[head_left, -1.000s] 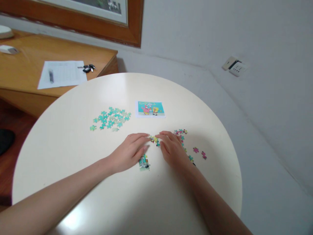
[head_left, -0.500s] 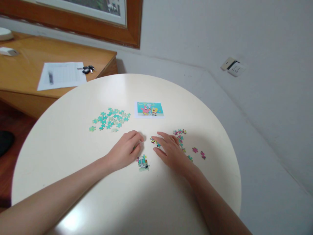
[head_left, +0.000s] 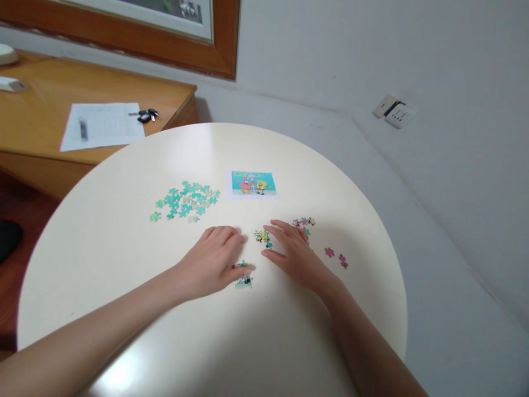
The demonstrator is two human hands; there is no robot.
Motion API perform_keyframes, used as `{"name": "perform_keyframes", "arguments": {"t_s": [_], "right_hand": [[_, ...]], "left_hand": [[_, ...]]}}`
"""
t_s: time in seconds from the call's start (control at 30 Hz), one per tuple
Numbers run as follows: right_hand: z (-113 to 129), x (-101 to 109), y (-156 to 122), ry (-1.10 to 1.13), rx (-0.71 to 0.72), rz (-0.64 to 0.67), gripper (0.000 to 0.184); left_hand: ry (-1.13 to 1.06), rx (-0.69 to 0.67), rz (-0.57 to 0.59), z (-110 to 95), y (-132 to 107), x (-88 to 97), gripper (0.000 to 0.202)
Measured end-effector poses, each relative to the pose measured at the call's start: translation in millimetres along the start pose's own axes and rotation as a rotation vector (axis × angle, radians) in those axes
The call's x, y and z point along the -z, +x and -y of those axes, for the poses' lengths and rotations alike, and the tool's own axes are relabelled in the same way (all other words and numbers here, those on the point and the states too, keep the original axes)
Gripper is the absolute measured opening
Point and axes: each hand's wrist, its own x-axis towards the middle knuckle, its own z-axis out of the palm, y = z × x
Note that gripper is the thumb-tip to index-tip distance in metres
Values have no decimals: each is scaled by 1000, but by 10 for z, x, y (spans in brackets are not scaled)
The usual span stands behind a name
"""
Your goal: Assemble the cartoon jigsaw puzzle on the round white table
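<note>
My left hand [head_left: 212, 258] rests palm-down on the table, thumb stretched over a small joined block of jigsaw pieces [head_left: 243, 283] and covering part of it. Its other fingers bend slightly, and nothing shows in them. To the right, my right hand [head_left: 292, 252] has thumb and fingers apart beside a few yellow and teal jigsaw pieces [head_left: 261, 236]. These lie between the two hands and look joined. More pink and teal pieces [head_left: 305, 221] lie behind the right hand, which hides some of them. A reference picture [head_left: 253, 184] with cartoon figures lies beyond both hands.
A spread of teal and pale green jigsaw pieces [head_left: 185, 203] lies at the left of the round white table [head_left: 103, 248]. Loose pink pieces [head_left: 329, 252] are at the right. Paper [head_left: 103, 127] and keys [head_left: 147, 115] lie on a wooden desk [head_left: 61, 82].
My left thumb has swung outward across the small joined block. My right hand has shifted slightly, showing more of the yellow pieces.
</note>
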Motion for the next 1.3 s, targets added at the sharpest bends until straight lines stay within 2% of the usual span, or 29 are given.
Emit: {"name": "perform_keyframes", "arguments": {"t_s": [0.17,0.33,0.5,0.7,0.87,1.07,1.3], "right_hand": [[29,31,0,-21,11,36,41],[41,44,0,-26,15,42,37],[38,58,-2,-24,14,40,37],[27,79,-2,-16,29,63,38],[22,74,-7,4,38,50,37],[7,47,-5,24,49,27,39],[30,0,16,21,68,-19,35]], "left_hand": [[61,-50,89,-48,-62,27,58],[85,-34,106,-39,-67,-4,53],[65,-3,48,1,-28,-20,42],[15,-37,-11,75,26,-37,28],[-27,-109,-33,144,44,-89,26],[-85,-201,-62,132,52,-108,29],[-125,-212,-92,101,54,-108,27]]}}
